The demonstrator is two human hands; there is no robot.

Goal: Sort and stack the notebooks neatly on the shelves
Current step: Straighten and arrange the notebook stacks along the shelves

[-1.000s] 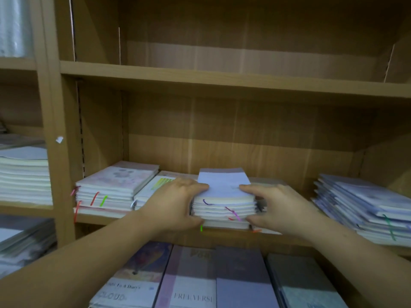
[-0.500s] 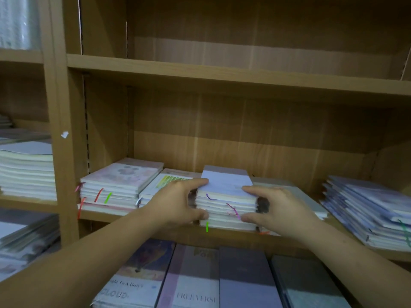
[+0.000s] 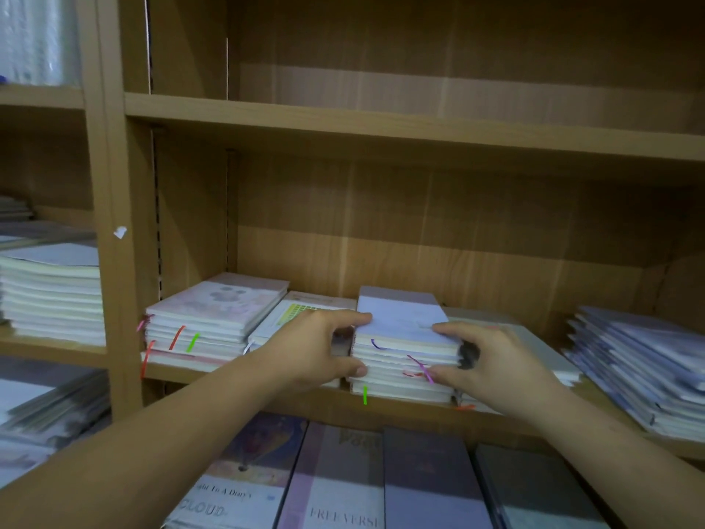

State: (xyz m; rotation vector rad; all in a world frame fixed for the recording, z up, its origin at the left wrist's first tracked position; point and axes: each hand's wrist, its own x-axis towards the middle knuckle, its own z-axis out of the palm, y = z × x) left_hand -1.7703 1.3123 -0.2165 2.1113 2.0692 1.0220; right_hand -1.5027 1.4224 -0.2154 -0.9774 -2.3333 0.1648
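Lower centre, my left hand (image 3: 316, 349) and right hand (image 3: 492, 360) clamp both sides of the notebook stack (image 3: 404, 362), squaring it; next, I judge, it needs nudging flush on the shelf (image 3: 400, 412).

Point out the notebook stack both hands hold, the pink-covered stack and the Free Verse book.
held notebook stack (image 3: 400, 322): head view, lavender top cover.
pink-covered stack (image 3: 217, 303): head view, top cover.
Free Verse book (image 3: 335, 482): head view, front cover.

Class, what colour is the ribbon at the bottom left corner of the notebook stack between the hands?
Bright green; the ribbon shows best in the head view.
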